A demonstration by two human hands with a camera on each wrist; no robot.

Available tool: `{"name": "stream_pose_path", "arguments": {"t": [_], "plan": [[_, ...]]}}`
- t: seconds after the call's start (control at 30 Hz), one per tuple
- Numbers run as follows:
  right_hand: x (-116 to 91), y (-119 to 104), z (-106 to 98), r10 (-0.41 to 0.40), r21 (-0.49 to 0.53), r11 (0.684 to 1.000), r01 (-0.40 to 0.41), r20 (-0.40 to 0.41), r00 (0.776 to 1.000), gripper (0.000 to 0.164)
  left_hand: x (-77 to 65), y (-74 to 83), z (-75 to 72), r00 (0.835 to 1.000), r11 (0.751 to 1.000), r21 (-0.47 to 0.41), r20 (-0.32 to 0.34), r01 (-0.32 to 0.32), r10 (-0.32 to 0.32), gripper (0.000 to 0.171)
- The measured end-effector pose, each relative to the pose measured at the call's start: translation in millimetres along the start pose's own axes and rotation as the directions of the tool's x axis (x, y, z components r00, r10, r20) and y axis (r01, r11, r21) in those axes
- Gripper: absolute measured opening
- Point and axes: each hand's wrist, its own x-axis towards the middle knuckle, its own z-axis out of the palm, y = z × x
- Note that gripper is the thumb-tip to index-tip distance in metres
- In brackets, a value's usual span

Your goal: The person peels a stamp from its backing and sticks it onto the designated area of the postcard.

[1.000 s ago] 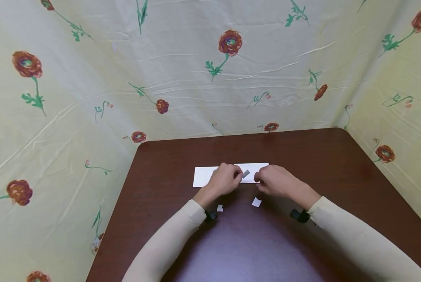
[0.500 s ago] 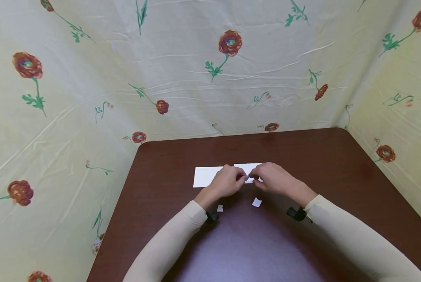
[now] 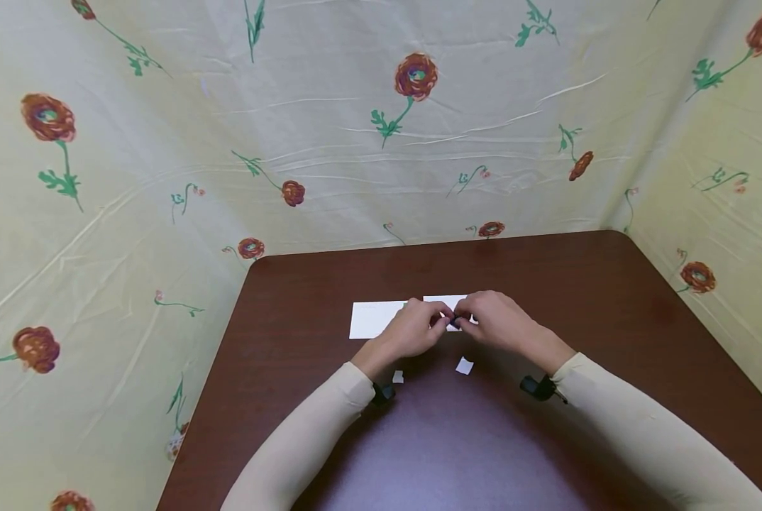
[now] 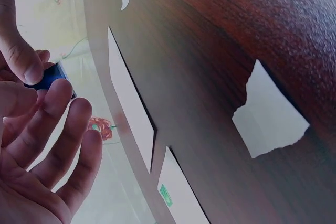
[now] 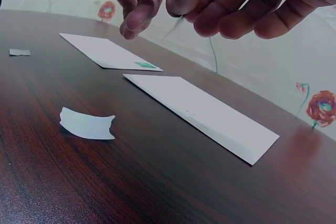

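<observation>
Clearly we are dealing with something tiny: a small dark blue piece point(image 4: 51, 76) sits pinched between the thumb and curled fingertips of our left hand point(image 3: 413, 332), and our right hand point(image 3: 496, 323) meets it from the other side, fingers bent and closed in on the same spot. It hangs just above the table point(image 3: 547, 284), over the near edge of 2 white cards point(image 5: 202, 111) that lie flat end to end. We judge the piece to be very light and probably thin, so it should need only a fingertip pinch at its edges; a firm squeeze could bend or crumple it, and it looks small enough to slip away if either grip loosens. From the head view it shows only as a dark speck between the fingertips; the left wrist view gives a blue, slightly glossy corner, and we cannot tell its full shape or whether it is stiff. 2 torn white scraps point(image 3: 464, 366) lie on the table just in front of our hands, one curled at its edge, near but not touching the cards.
</observation>
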Motion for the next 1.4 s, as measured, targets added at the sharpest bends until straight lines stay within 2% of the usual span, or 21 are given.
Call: {"name": "stream_pose_path", "arguments": {"t": [0.13, 0.37, 0.5, 0.73, 0.93, 1.4], "plan": [[-0.2, 0.9, -0.5, 0.013, -0.007, 1.0, -0.013, -0.015, 1.0, 0.004, 0.8, -0.7, -0.8, 1.0, 1.0, -0.003, -0.014, 0.021, -0.021, 0.016], [-0.1, 3.0, -1.1, 0.028, 0.009, 1.0, -0.028, -0.03, 0.999, 0.004, 1.8, -1.5, -3.1, 0.992, 0.995, 0.008, -0.082, 0.097, -0.096, 0.012], [-0.3, 3.3, -1.2, 0.033, 0.014, 0.999, -0.032, -0.036, 0.999, 0.005, 2.2, -1.8, -3.2, 0.988, 0.993, 0.011, -0.106, 0.116, -0.114, 0.012], [-2.0, 2.9, -0.4, 0.069, 0.022, 0.997, -0.068, -0.038, 0.997, 0.006, 2.2, -2.9, -0.3, 0.991, 0.996, 0.033, -0.11, 0.086, -0.082, 0.009], [-5.1, 3.0, -1.4, 0.128, 0.025, 0.992, -0.127, -0.068, 0.989, 0.007, 2.0, -3.6, 0.7, 0.989, 0.997, 0.009, -0.128, 0.077, -0.075, 0.008], [-7.5, 6.6, -1.2, 0.137, 0.043, 0.99, -0.134, -0.077, 0.988, 0.004, 4.9, -1.1, 1.3, 0.987, 0.996, 0.006, -0.135, 0.088, -0.087, 0.009]]}}
